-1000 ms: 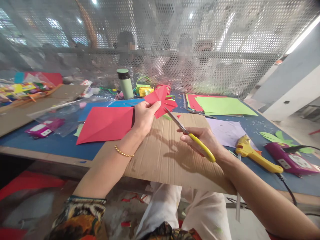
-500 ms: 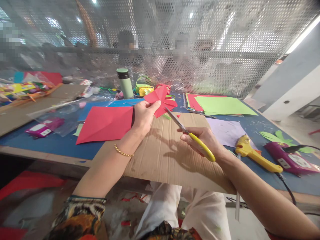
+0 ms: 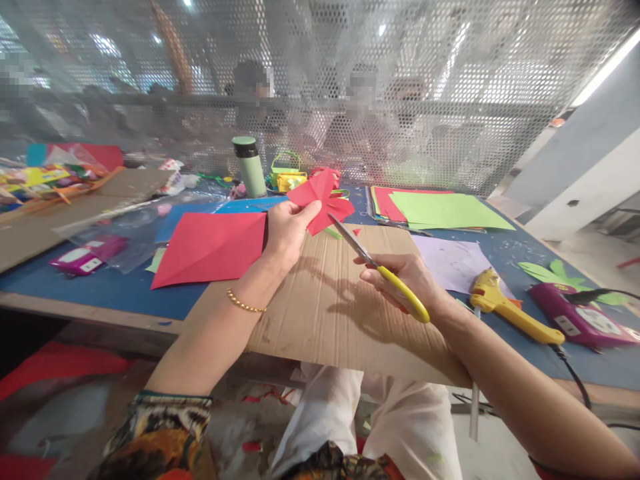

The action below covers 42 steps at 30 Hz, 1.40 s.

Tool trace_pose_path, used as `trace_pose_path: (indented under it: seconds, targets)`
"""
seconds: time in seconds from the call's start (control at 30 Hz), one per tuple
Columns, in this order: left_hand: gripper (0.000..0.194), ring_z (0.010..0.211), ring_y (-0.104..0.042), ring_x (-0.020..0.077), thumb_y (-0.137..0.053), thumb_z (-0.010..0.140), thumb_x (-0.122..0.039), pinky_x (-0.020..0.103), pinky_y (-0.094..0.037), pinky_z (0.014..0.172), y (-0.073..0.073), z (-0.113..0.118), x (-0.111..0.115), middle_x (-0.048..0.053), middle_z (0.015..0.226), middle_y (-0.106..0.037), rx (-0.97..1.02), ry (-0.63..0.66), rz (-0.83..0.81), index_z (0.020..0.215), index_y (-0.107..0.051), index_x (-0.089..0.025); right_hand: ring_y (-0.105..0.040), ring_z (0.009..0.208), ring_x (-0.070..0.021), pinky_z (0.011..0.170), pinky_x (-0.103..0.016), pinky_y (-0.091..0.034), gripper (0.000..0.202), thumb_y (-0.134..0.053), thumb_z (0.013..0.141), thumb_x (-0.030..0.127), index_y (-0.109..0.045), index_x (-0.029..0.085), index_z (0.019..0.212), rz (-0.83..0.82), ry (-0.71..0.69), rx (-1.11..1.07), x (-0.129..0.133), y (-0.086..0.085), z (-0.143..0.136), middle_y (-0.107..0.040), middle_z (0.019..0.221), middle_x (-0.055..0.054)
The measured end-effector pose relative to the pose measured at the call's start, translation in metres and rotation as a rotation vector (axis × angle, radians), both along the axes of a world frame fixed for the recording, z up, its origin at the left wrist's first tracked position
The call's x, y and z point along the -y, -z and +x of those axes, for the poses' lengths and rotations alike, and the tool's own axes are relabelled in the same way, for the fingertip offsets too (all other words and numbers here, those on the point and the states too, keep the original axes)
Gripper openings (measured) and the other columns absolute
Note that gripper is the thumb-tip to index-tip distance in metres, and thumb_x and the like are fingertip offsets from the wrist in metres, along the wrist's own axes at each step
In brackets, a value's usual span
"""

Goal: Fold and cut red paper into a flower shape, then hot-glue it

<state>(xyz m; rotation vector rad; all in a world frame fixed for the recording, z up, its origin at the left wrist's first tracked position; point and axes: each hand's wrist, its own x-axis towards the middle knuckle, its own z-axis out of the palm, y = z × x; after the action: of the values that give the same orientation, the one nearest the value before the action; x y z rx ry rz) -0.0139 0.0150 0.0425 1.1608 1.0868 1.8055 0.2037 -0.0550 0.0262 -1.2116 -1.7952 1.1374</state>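
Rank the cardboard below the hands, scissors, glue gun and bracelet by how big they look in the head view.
1. Cardboard
2. Scissors and glue gun: too alike to rank
3. Bracelet

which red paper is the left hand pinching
The small creased red paper with petal lobes, held up; the large rectangular red sheet and the red sheet under lime-green paper lie unheld.

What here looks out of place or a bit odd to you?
A translucent rod by the yellow glue gun juts past the front edge of the table, where it might get knocked. Red scraps lie below, perhaps dropped offcuts. Nothing seems amiss with the held scissors and red paper shape.
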Motion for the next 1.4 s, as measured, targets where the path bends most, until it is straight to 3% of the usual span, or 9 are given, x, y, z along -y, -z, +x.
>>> trace_pose_path:
  seconds: [0.33, 0.6, 0.83, 1.4]
  targets:
    - [0.013, 0.064, -0.064, 0.013, -0.087, 0.067, -0.026, 0.026, -0.052, 0.065, 0.0017, -0.0012, -0.0024, 0.0, 0.066, -0.072, 0.072, 0.125, -0.012, 0.068, -0.076, -0.019, -0.035, 0.045, -0.0085, 0.041, -0.026, -0.023, 0.079, -0.076, 0.073, 0.079, -0.08, 0.01, 0.11, 0.025, -0.002, 0.034, 0.0012, -0.0064, -0.0009, -0.047, 0.056, 0.004]
    - [0.005, 0.071, -0.07, 0.0138, -0.083, 0.07, -0.02, 0.026, -0.055, 0.068, 0.0015, 0.0028, 0.0013, 0.002, 0.077, -0.078, 0.077, 0.125, 0.003, 0.071, -0.078, -0.019, -0.034, 0.042, -0.0075, 0.04, -0.025, -0.021, 0.08, -0.078, 0.072, 0.078, -0.079, 0.008, 0.11, 0.015, -0.025, -0.022, 0.0025, -0.0062, -0.0003, -0.044, 0.052, 0.007]
    - [0.005, 0.064, -0.067, 0.0126, -0.083, 0.072, -0.02, 0.025, -0.054, 0.066, 0.0004, 0.0025, 0.0031, 0.0, 0.067, -0.074, 0.06, 0.153, -0.022, 0.071, -0.079, -0.019, -0.034, 0.042, -0.0071, 0.04, -0.025, -0.02, 0.085, -0.079, 0.069, 0.079, -0.079, 0.006, 0.113, -0.007, 0.001, -0.039, 0.0011, -0.0019, -0.0015, -0.045, 0.053, 0.006]
    - [0.01, 0.072, -0.07, 0.0151, -0.087, 0.068, -0.026, 0.027, -0.056, 0.067, 0.0074, -0.0022, -0.0038, 0.002, 0.075, -0.078, 0.05, 0.186, 0.045, 0.072, -0.08, -0.02, -0.035, 0.036, -0.0067, 0.037, -0.024, -0.021, 0.086, -0.082, 0.066, 0.078, -0.078, 0.007, 0.114, -0.077, 0.025, -0.053, 0.0038, -0.0042, -0.0021, -0.046, 0.05, 0.008]
